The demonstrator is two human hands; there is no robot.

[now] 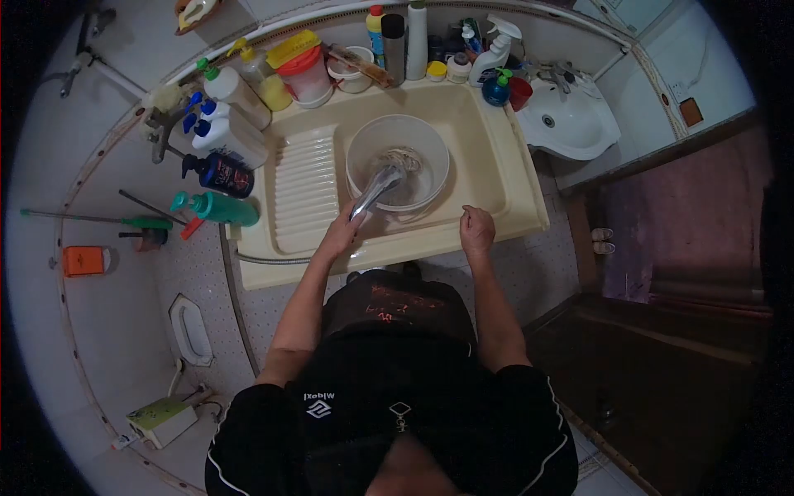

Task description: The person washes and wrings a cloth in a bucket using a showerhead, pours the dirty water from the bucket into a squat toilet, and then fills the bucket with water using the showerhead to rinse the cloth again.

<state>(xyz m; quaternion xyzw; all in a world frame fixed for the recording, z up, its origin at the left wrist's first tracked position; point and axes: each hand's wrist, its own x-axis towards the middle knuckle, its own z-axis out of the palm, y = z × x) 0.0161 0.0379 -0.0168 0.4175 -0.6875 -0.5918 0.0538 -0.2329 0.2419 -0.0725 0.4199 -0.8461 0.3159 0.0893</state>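
Observation:
My left hand (pixel 340 233) is wrapped round the handle of a silver shower head (pixel 379 188), which tilts down into a whitish bucket (pixel 441 157). Inside the bucket, under the shower head, lies a pale, stringy bundle (pixel 403 157); what it is I cannot make out. The bucket stands in a cream laundry sink (pixel 484 178), beside its ribbed washboard (pixel 306 194). Closed into a fist, my right hand (pixel 477 231) is at the sink's front rim, apart from the bucket, with nothing visible in it. Part of the shower hose (pixel 277 261) runs along the front left rim.
Pump bottles, including a teal one (pixel 223 208), line the sink's left side. Along the back stand a red-and-white tub (pixel 304 76), a white bowl (pixel 352 73) and a spray bottle (pixel 495 54). A white washbasin (pixel 571 124) is at right; a squat toilet (pixel 191 329) lies at left.

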